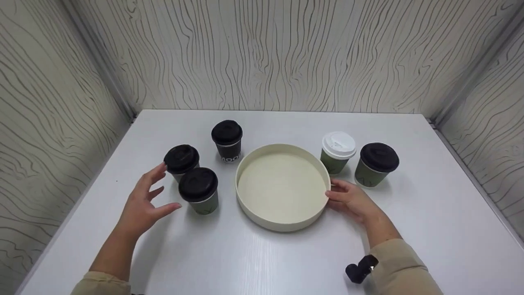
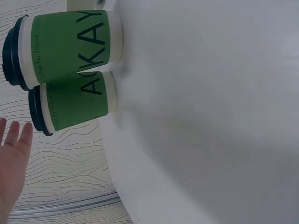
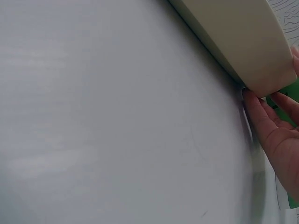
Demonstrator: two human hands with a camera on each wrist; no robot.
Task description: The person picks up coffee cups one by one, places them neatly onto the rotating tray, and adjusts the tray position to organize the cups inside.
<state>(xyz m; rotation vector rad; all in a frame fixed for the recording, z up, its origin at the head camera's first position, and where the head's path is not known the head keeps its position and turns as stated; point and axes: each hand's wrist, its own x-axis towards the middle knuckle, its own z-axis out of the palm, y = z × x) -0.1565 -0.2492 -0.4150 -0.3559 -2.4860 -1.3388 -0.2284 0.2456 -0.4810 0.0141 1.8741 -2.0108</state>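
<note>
- Grain-patterned panels (image 1: 262, 53) stand behind the white tabletop (image 1: 254, 262) at which we work
- Our left hand (image 1: 143, 205) is spread wide, near two black-lidded green cups (image 1: 199, 188); we cannot tell whether it touches the rear one
- Our right hand (image 1: 354, 200) grips the right edge of the round cream tray (image 1: 282, 188), located between those cups and a white-lidded cup (image 1: 337, 153)

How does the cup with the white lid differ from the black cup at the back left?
Lid: the white-lidded cup has a white lid, while the black cup has a black one.
Body: the white-lidded cup is green, while the black cup is dark with pale lettering.
Place: the white-lidded cup stands right of the round tray, the black cup to its left.
Both stand upright with their lids on.
</note>
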